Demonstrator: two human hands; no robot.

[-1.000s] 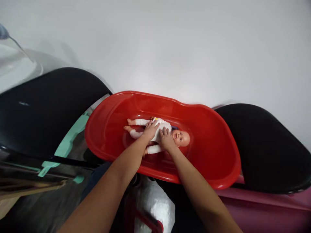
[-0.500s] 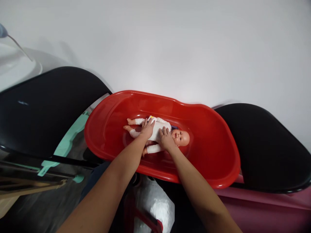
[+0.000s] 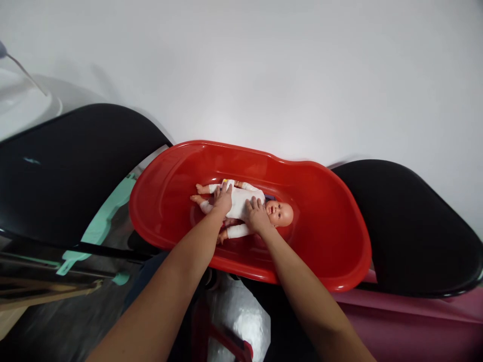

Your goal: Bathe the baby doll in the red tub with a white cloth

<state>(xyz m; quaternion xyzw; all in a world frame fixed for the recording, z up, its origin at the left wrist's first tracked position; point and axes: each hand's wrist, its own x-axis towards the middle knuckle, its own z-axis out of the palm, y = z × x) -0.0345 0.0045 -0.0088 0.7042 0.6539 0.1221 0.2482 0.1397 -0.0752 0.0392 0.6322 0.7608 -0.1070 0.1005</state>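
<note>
A doll [image 3: 238, 204] in white lies on its back on the floor of the red tub [image 3: 324, 231], lengthwise, head toward the tub's right end and feet toward its left, so the sloping sides probably keep it from rolling. The right hand [image 3: 258, 216] rests on the doll's chest, fingers slightly apart and palm down, gripping nothing; it seems to steady the body. The left hand [image 3: 223, 199] is over the doll's hips, fingers curled onto a small white item [image 3: 230, 183] with a yellow mark, apparently pressed against the doll; what it is, I can't make out. Both forearms reach across the tub's near rim. Black panels, one left [image 3: 75, 171] and one right [image 3: 418, 226] of the tub, may help hold up its ends. A mint-green piece [image 3: 107, 211] lies left of the tub, a silvery surface [image 3: 243, 311] below its near rim.
</note>
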